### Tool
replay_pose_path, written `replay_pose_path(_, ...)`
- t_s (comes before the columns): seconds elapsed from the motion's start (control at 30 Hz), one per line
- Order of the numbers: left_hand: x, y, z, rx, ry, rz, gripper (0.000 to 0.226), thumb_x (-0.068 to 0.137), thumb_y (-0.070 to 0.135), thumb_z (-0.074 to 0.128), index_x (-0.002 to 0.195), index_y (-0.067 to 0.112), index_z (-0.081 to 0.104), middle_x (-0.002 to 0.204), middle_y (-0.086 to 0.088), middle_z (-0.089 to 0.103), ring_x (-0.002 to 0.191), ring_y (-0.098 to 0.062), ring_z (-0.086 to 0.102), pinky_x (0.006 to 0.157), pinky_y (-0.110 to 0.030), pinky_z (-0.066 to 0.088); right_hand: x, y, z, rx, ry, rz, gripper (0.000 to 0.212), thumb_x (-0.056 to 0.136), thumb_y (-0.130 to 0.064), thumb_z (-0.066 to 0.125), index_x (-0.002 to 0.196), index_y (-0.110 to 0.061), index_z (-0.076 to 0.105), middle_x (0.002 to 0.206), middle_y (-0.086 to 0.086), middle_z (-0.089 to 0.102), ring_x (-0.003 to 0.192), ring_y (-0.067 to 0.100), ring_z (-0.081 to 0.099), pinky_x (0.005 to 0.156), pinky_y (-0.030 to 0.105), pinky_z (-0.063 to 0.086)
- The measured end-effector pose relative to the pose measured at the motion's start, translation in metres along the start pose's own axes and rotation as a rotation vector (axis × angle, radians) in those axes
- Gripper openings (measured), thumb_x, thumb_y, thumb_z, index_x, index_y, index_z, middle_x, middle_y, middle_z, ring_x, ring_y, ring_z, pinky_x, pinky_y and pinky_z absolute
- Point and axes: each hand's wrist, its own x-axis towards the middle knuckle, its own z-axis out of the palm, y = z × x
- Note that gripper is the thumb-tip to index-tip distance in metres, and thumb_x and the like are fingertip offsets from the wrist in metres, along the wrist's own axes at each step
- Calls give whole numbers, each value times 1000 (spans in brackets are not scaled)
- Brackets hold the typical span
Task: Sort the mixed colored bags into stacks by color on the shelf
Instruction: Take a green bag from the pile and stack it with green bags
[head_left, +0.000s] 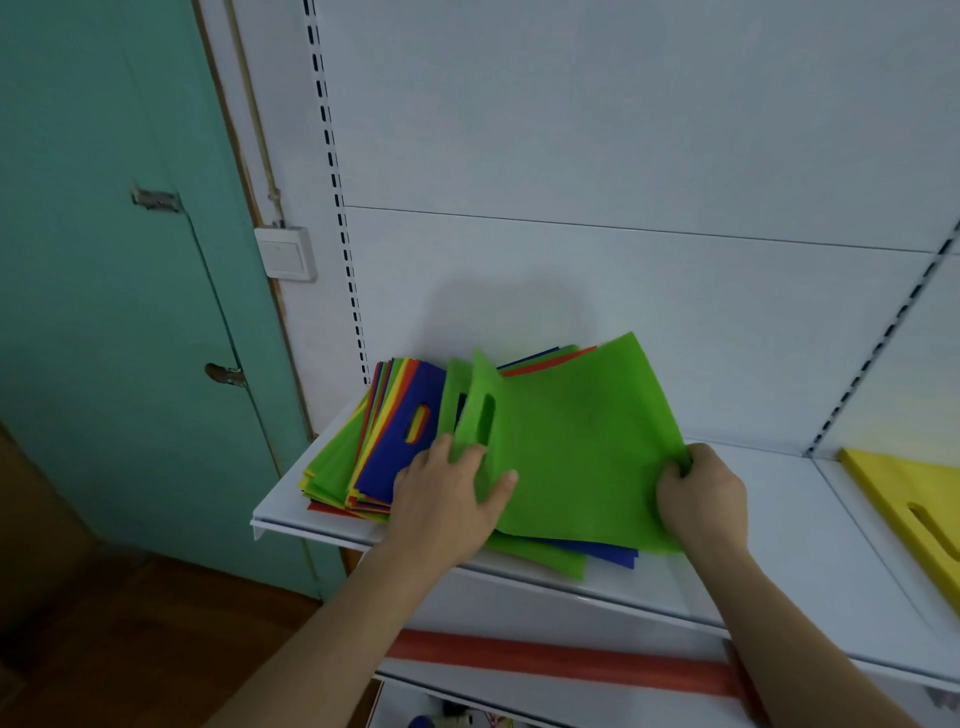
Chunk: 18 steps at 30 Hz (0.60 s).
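I see my left hand (447, 486) and right hand (698, 491) both holding a green bag (576, 441) on the shelf (779, 561), above the big mixed pile (384, 447), with one yellow bag (914, 499) sorted far right of the pile, so most is left.

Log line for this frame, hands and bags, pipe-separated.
left hand: pinches green bag handle end | right hand: grips its right edge | mixed pile: unsorted | yellow bag: apart, right

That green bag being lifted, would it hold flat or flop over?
Probably floppy: the green bag already curves between the left hand and right hand, and its handle end folds up. Likely light, since fingertips alone raise it. It looks thin, a flat sheet.
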Motion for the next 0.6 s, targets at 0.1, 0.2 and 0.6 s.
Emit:
replay_pose_path(0.1,3,-7,5,102,40,-9,50,98,59,52,136,28,60,144,-7,51,124,-29,55,99,-47,49,6,13,-7,48,23,-7,27,93,-9,55,119,-11,63,100,18,70,86,37,57,75,40,44)
replay_pose_path(0.2,8,-6,7,84,55,-9,45,96,50,61,135,26,59,133,-1,57,118,-26,57,93,-45,48,6,18,-13,70,-2,-55,40,93,-7,58,133,-14,62,109,14,72,94,36,60,80,38,43)
replay_pose_path(0.6,70,6,7,-841,108,-387,52,95,22,72,144,23,53,95,14,64,80,-4,62,58,-22,38,-11,12,-54,407,187,-215,45,100,-19,62,139,-38,50,118,-16,67,101,7,62,84,36,48)
